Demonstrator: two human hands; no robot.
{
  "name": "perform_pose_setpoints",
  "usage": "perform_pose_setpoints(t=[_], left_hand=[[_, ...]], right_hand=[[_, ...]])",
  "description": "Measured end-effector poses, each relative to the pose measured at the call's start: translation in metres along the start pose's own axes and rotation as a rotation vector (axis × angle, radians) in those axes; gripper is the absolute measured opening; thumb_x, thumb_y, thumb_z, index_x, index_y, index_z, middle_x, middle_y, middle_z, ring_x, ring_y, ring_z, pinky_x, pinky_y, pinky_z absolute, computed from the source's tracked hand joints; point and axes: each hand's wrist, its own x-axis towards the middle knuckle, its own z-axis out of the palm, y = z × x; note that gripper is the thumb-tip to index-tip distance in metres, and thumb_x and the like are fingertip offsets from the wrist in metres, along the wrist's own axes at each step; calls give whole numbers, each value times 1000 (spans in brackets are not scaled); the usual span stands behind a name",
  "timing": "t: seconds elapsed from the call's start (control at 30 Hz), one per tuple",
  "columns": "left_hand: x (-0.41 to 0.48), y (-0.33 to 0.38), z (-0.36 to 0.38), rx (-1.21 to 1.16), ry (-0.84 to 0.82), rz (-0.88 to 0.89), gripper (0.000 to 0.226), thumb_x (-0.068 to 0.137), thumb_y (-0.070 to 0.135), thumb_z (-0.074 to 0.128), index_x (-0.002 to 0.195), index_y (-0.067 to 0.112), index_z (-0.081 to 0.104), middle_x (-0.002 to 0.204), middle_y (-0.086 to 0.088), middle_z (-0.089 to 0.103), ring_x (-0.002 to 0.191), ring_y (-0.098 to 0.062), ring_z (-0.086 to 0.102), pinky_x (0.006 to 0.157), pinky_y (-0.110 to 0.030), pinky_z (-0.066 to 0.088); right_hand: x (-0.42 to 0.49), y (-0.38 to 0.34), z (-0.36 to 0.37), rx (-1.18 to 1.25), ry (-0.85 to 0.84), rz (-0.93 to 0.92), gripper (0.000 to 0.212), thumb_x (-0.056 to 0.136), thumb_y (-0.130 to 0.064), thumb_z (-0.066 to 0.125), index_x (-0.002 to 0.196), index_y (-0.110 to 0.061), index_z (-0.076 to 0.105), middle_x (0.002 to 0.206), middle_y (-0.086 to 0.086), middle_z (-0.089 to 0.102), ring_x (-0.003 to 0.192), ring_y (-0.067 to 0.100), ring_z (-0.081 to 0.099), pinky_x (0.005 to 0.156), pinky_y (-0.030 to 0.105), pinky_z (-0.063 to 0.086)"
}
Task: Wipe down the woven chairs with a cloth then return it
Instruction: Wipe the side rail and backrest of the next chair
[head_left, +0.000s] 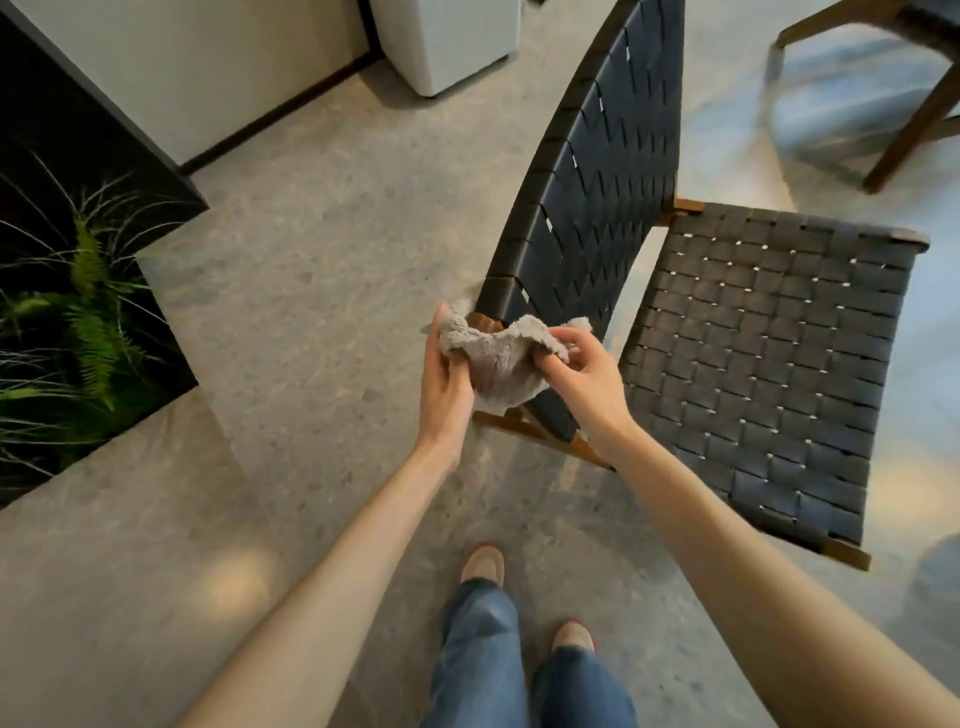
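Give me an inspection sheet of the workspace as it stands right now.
Surface: speckled stone floor, with a light patch near the person's feet.
Job's things: grey cloth held in front of the near backrest corner of the woven chair.
Clutter: nothing seen.
Hands: left hand and right hand each grip an edge of the cloth.
Cables: nothing seen.
Surroundings: fern planter to the left, white unit beyond, second chair blurred at top right.
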Motion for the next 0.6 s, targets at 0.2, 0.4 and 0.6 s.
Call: perform_pose_setpoints(t=[0.2, 0.4, 0.6], left_hand=[[-8, -47, 24, -90, 41, 88, 44, 95, 6, 50, 134, 13, 31, 131, -3, 48, 121, -14, 48, 86, -4, 41], [2, -146, 47, -23, -10, 144, 48, 85, -3, 62, 116, 25, 37, 111, 12, 53, 104, -4, 56, 84, -10, 41], [18, -225, 80, -27, 25, 217, 51, 86, -2, 59, 126, 20, 36, 116, 12, 50, 109, 0, 50, 82, 1, 37]], right_hand=[[9, 45, 17, 27, 89, -137, 27, 85, -9, 66, 100, -29, 55, 98, -13, 59, 87, 2, 56, 78, 20, 50], [26, 133, 16, 22, 155, -260, 37, 78, 10, 58, 94, -23, 55, 93, -15, 57, 84, 0, 52, 73, 13, 43], [57, 230, 1, -15, 187, -351, 29, 78, 8, 64, 92, -17, 59, 89, -9, 60, 77, -5, 53, 71, 12, 43]])
